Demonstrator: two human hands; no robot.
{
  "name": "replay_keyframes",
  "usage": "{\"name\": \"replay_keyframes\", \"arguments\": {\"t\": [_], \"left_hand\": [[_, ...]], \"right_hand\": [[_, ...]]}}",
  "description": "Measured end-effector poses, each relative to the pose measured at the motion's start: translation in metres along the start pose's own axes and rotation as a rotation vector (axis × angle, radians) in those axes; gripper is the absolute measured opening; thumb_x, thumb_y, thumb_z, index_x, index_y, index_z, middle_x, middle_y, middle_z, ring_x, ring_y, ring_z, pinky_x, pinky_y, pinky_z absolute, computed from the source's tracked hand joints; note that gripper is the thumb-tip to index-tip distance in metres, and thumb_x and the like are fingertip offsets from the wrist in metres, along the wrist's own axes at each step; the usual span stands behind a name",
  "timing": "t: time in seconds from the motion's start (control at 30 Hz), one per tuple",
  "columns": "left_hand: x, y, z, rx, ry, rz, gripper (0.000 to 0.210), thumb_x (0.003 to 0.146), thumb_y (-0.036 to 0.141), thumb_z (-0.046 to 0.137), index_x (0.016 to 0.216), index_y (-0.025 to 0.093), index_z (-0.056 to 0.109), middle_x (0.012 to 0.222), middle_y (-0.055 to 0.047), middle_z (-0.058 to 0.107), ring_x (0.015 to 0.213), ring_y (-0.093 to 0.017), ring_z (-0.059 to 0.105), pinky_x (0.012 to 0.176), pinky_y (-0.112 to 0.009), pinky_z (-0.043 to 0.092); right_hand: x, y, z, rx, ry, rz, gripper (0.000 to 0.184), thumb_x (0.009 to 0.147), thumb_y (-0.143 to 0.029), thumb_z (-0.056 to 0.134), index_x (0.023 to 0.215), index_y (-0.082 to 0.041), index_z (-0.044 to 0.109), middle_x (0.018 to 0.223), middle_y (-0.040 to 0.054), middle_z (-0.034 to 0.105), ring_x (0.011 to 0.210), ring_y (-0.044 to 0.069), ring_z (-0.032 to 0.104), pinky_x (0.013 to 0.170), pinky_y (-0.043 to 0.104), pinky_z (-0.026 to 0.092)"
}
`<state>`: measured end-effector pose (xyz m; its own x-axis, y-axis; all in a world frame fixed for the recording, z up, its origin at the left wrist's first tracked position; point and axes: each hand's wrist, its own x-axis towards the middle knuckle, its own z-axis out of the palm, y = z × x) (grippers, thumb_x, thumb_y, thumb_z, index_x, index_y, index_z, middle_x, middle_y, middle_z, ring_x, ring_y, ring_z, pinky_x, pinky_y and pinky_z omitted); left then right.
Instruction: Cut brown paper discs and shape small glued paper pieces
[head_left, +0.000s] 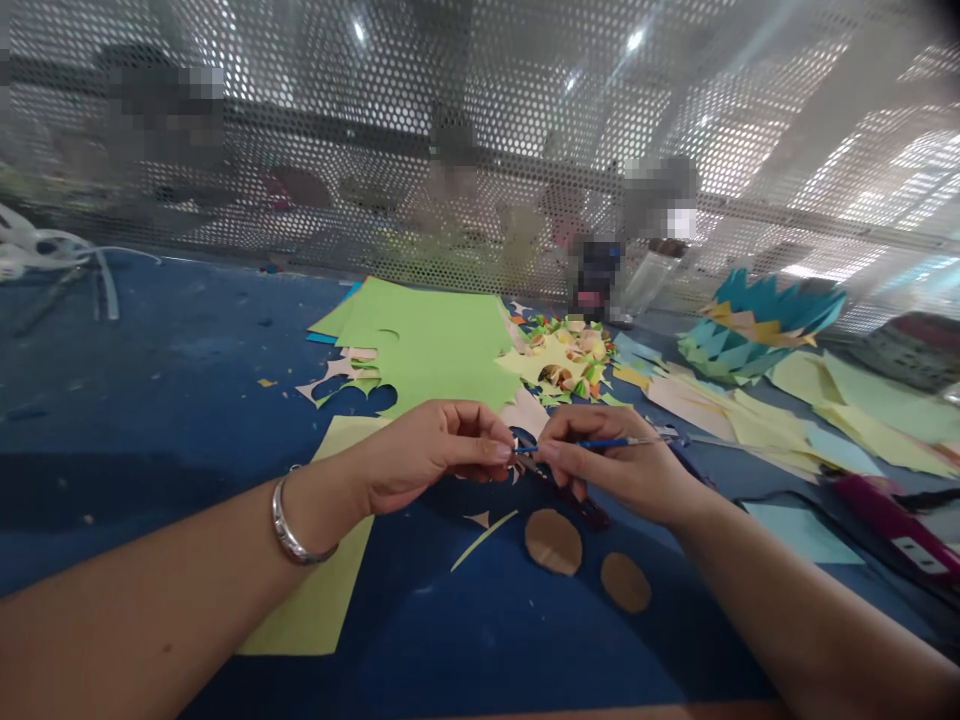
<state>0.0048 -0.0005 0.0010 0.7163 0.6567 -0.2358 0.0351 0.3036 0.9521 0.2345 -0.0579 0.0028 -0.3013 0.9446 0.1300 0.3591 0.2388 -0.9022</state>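
Observation:
A thin blue pen (604, 443) with a pale far end lies level between my hands above the blue table. My left hand (450, 440), a silver bangle at its wrist, pinches the pen's left tip between thumb and fingers. Farther along, my right hand (600, 455) grips the barrel, the pale end sticking out past its knuckles. Scissors with dark handles (585, 505) lie under my right hand, partly covered. Just below are a larger brown cardboard disc (553, 542) and a smaller disc (625, 582). A yellow-green sheet (330, 600) lies under my left wrist.
Cut green sheets (442, 345) are stacked ahead, beside a heap of paper scraps (570, 350). A layered paper crown shape (757, 325), loose coloured sheets (870, 400) and a purple corded tool (892, 525) are at right. A perforated metal screen (375, 130) rises behind.

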Motion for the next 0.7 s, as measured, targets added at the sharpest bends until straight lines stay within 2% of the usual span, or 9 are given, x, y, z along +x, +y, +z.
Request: {"name": "replay_keyframes", "arguments": {"t": [0.33, 0.53, 0.7], "left_hand": [[0.002, 0.006, -0.01, -0.029, 0.037, 0.012, 0.015, 0.082, 0.026, 0.08, 0.085, 0.017, 0.069, 0.08, -0.002, 0.074, 0.075, -0.012, 0.066, 0.074, -0.026, 0.046], [0.002, 0.006, -0.012, -0.087, 0.007, 0.007, 0.018, 0.085, 0.027, 0.081, 0.093, 0.016, 0.069, 0.089, -0.006, 0.078, 0.083, -0.013, 0.071, 0.078, -0.025, 0.051], [0.003, 0.005, -0.01, -0.139, 0.036, 0.002, 0.019, 0.084, 0.021, 0.082, 0.097, 0.016, 0.07, 0.09, -0.007, 0.079, 0.085, -0.013, 0.073, 0.077, -0.023, 0.052]], "right_hand": [[0.0, 0.004, -0.009, 0.037, 0.095, -0.019, 0.03, 0.094, -0.041, 0.07, 0.075, -0.018, 0.068, 0.062, -0.0002, 0.063, 0.047, 0.009, 0.057, 0.044, 0.02, 0.047], [0.0, 0.007, -0.011, 0.034, 0.151, -0.015, 0.028, 0.094, -0.038, 0.07, 0.075, -0.018, 0.068, 0.062, -0.0007, 0.062, 0.047, 0.009, 0.056, 0.044, 0.02, 0.046], [-0.001, 0.003, -0.01, 0.048, 0.151, 0.007, 0.028, 0.093, -0.038, 0.07, 0.074, -0.018, 0.068, 0.06, -0.0004, 0.061, 0.046, 0.01, 0.055, 0.044, 0.021, 0.047]]}}
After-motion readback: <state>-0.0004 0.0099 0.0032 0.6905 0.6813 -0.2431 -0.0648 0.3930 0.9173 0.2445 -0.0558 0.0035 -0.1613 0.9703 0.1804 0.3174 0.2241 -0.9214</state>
